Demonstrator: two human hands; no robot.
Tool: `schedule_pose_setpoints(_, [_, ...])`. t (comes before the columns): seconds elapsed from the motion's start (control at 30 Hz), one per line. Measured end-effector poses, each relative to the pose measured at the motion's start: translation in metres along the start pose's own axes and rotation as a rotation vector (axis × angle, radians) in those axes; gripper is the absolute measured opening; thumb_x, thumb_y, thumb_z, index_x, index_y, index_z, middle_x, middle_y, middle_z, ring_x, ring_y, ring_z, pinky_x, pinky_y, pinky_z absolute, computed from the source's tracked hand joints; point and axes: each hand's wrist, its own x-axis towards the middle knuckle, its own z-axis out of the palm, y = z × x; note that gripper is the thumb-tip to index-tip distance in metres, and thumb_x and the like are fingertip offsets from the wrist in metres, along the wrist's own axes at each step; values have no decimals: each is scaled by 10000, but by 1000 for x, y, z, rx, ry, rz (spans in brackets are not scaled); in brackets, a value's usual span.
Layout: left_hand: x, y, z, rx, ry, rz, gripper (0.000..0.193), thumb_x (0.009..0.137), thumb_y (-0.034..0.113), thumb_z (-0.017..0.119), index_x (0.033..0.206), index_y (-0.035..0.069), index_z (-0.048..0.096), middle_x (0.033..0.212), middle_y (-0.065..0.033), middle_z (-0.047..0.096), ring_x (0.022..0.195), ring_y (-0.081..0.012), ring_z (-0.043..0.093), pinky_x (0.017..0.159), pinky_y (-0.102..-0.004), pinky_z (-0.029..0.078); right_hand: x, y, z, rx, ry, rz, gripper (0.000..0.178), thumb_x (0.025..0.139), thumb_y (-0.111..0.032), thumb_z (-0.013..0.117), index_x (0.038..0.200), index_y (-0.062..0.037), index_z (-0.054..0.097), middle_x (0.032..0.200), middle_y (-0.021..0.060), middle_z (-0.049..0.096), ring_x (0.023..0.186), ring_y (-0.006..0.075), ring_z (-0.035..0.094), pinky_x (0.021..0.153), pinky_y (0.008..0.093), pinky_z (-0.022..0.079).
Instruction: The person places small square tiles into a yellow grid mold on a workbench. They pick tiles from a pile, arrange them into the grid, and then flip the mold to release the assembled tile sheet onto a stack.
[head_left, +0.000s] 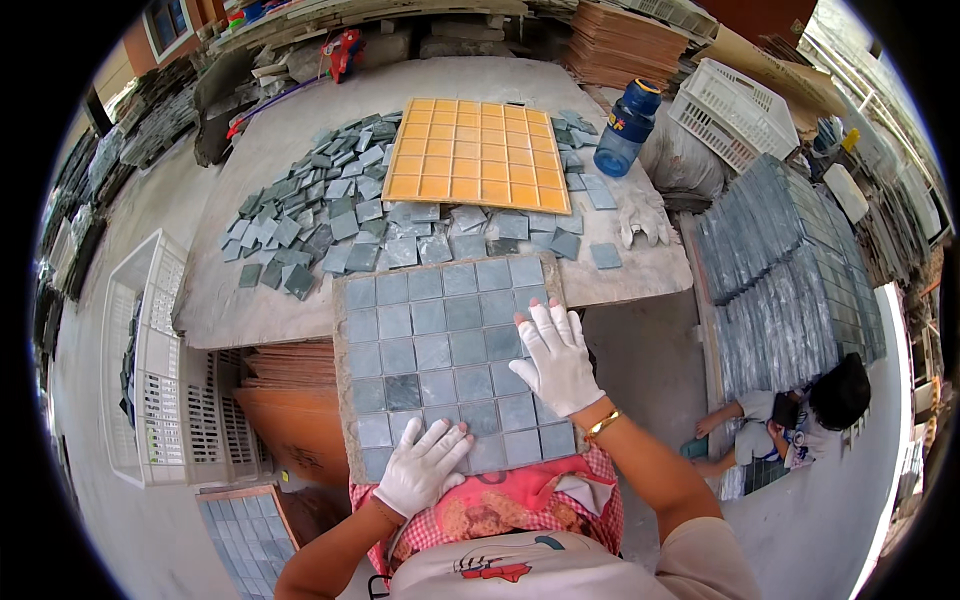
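Note:
A square board covered in rows of grey-green stone tiles (430, 352) rests partly on the table edge and partly over my lap. My left hand (422, 468), in a white glove with bare fingertips, lies on the tiles at the board's near edge, fingers spread. Higher up on the right side, my right hand (556, 358) is flat on the tiles in a matching glove, its fingers stretched out. Neither hand grips anything. Beyond the board lies a yellow grid tray (478, 150), and loose square tiles (345, 195) are heaped to its left.
A blue bottle (628, 128) and a spare white glove (642, 222) are on the table's (290, 320) right side. White crates (150, 380) stand at left. Stacked tile sheets (770, 270) fill the right, where another person (780, 420) sits low. Brown boards (290, 400) lie under the table.

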Motion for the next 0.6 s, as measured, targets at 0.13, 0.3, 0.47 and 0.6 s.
schedule_pose_setpoints(0.13, [-5,2,0,-46,2,-51,546,832,406,561,1275,88,533,1327,-90,521,1237,-290,459,1072,-529,233,8,11,24,-96,-182,250,597,873,-458,536,1355,-117,452,1463,170,313,1326,421,276,1068,563,193])
schedule_pose_setpoints(0.3, [-11,-1,-2,-14,5,-63,554,820,372,586,1283,76,522,1350,-96,501,1255,-287,448,1081,-518,226,9,16,27,-86,-233,249,577,889,-439,517,1366,-127,430,1470,172,295,1339,425,251,1067,566,199])
schedule_pose_setpoints(0.47, [-23,-2,-6,-33,3,-118,579,788,339,628,1284,62,517,1352,-109,497,1261,-290,443,1086,-507,227,6,29,22,-52,-257,268,556,896,-408,502,1370,-128,422,1479,158,288,1339,438,243,1068,561,207])
schedule_pose_setpoints(0.6, [-30,-1,-2,-69,41,-140,600,772,309,654,1288,43,504,1353,-128,489,1258,-306,443,1083,-508,230,5,40,17,62,-157,217,547,881,-344,551,1342,-72,438,1461,139,336,1333,402,288,1079,526,221])
